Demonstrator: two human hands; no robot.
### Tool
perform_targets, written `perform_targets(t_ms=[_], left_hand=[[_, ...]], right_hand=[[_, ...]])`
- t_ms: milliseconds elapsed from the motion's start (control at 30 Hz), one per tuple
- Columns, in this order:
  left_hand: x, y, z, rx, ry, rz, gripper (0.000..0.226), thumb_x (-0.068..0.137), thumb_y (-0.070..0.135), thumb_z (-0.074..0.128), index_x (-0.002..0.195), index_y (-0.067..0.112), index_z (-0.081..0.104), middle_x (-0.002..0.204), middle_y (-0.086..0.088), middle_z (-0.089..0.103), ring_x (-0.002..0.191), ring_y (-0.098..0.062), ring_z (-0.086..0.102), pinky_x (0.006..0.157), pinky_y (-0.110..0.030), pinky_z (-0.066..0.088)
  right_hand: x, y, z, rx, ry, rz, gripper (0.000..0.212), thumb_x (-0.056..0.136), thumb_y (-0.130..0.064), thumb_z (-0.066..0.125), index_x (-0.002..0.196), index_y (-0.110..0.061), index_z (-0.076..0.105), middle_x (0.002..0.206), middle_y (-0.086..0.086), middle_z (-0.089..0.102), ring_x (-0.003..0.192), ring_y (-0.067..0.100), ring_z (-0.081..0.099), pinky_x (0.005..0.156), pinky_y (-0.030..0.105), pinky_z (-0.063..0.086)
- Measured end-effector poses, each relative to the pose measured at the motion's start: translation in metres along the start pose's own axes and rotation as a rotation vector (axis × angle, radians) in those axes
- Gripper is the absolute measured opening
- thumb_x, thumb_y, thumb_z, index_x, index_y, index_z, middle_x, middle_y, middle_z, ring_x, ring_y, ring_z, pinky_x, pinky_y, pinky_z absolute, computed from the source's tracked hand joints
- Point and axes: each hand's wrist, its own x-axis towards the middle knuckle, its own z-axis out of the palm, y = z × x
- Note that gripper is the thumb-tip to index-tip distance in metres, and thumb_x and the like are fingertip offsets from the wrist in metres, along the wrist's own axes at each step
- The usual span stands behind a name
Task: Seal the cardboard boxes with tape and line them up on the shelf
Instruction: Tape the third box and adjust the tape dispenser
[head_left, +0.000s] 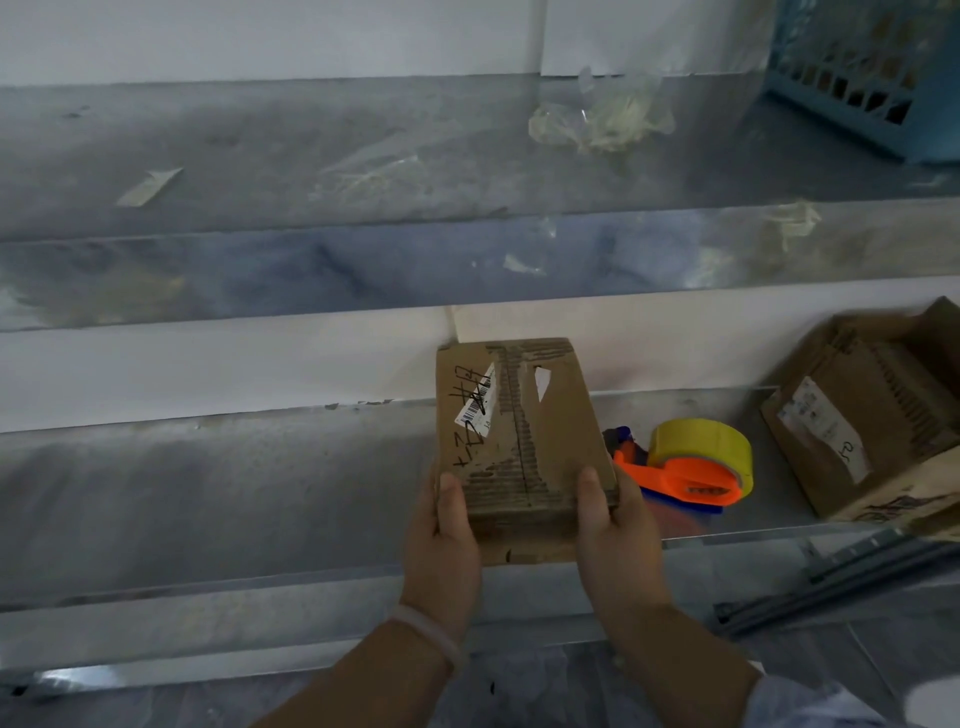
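Both hands, left (441, 535) and right (615, 525), grip the box (519, 431) over the shelf (208, 483); tape dispenser (691, 467) just right, another box (862, 426) beyond

Two cardboard boxes: the held box (519, 431) and the far-right box (852, 415). One orange tape dispenser (691, 480), carrying one yellow tape roll (701, 441). Two metal shelves: upper shelf (260, 156) and lower shelf (208, 493). One blue plastic basket (872, 78). One crumpled tape wad (597, 122). Two hands: left hand (441, 540) and right hand (618, 530). One pale wristband (431, 634).
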Motion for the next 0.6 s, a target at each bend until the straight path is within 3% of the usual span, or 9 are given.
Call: perform_targets(t_ms=[100, 200, 267, 333, 400, 467, 533, 600], left_hand=[[0.001, -0.002, -0.006, -0.031, -0.041, -0.053, 0.063, 0.086, 0.061, 0.024, 0.119, 0.024, 0.063, 0.108, 0.010, 0.067, 0.104, -0.003, 0.060, 0.086, -0.013, 0.044], [0.005, -0.003, -0.013, -0.047, -0.184, -0.125, 0.072, 0.083, 0.069, 0.021, 0.139, 0.032, 0.047, 0.130, 0.009, 0.059, 0.124, -0.010, 0.051, 0.109, -0.031, 0.038], [0.006, -0.001, -0.016, -0.081, -0.231, -0.150, 0.076, 0.080, 0.072, 0.023, 0.144, 0.033, 0.040, 0.135, 0.007, 0.056, 0.129, -0.012, 0.047, 0.113, -0.038, 0.034], [0.006, 0.000, -0.017, -0.107, -0.245, -0.161, 0.079, 0.078, 0.073, 0.025, 0.143, 0.032, 0.041, 0.135, 0.006, 0.057, 0.128, -0.012, 0.049, 0.113, -0.039, 0.034], [0.001, -0.001, -0.020, -0.095, -0.252, -0.165, 0.078, 0.078, 0.072, 0.027, 0.140, 0.030, 0.047, 0.131, 0.007, 0.060, 0.123, -0.009, 0.053, 0.108, -0.031, 0.039], [-0.005, -0.002, -0.027, -0.086, -0.271, -0.147, 0.065, 0.082, 0.066, 0.031, 0.133, 0.033, 0.054, 0.117, 0.016, 0.067, 0.109, 0.000, 0.060, 0.088, -0.012, 0.047], [-0.009, 0.000, -0.033, -0.093, -0.340, -0.095, 0.044, 0.086, 0.056, 0.037, 0.126, 0.048, 0.055, 0.110, 0.023, 0.068, 0.101, 0.005, 0.063, 0.074, -0.004, 0.047], [-0.007, 0.002, -0.043, -0.045, -0.292, 0.033, 0.033, 0.088, 0.050, 0.043, 0.118, 0.063, 0.048, 0.115, 0.029, 0.062, 0.111, 0.006, 0.056, 0.081, -0.003, 0.043]], right_hand=[[0.001, 0.000, 0.000, 0.020, 0.016, 0.026, 0.024, 0.100, -0.042, 0.035, 0.111, -0.047, 0.055, 0.099, -0.029, 0.064, 0.096, -0.013, 0.056, 0.068, 0.005, 0.044], [0.001, -0.004, -0.002, 0.064, -0.003, 0.046, 0.026, 0.096, -0.052, 0.034, 0.112, -0.047, 0.055, 0.097, -0.032, 0.063, 0.094, -0.015, 0.055, 0.065, 0.003, 0.044], [0.001, -0.008, -0.003, 0.056, -0.039, 0.054, 0.027, 0.089, -0.061, 0.038, 0.108, -0.049, 0.054, 0.095, -0.036, 0.062, 0.090, -0.019, 0.055, 0.060, -0.001, 0.043], [0.002, -0.010, -0.005, 0.033, -0.060, 0.077, 0.014, 0.093, -0.054, 0.042, 0.101, -0.050, 0.054, 0.091, -0.031, 0.065, 0.087, -0.014, 0.058, 0.057, 0.001, 0.043], [0.002, -0.012, -0.009, 0.004, -0.073, 0.088, 0.012, 0.098, -0.045, 0.042, 0.101, -0.049, 0.053, 0.092, -0.026, 0.064, 0.085, -0.011, 0.059, 0.055, 0.004, 0.044], [0.000, -0.011, -0.015, -0.025, -0.074, 0.089, 0.014, 0.099, -0.040, 0.041, 0.104, -0.046, 0.053, 0.094, -0.024, 0.063, 0.081, -0.012, 0.059, 0.054, 0.004, 0.043], [-0.001, -0.010, -0.025, -0.037, -0.069, 0.097, 0.014, 0.099, -0.037, 0.044, 0.101, -0.046, 0.055, 0.091, -0.023, 0.063, 0.077, -0.014, 0.059, 0.052, 0.004, 0.042], [-0.001, -0.010, -0.034, -0.056, -0.090, 0.115, 0.014, 0.097, -0.035, 0.049, 0.097, -0.046, 0.058, 0.087, -0.025, 0.064, 0.075, -0.013, 0.059, 0.056, 0.008, 0.040]])
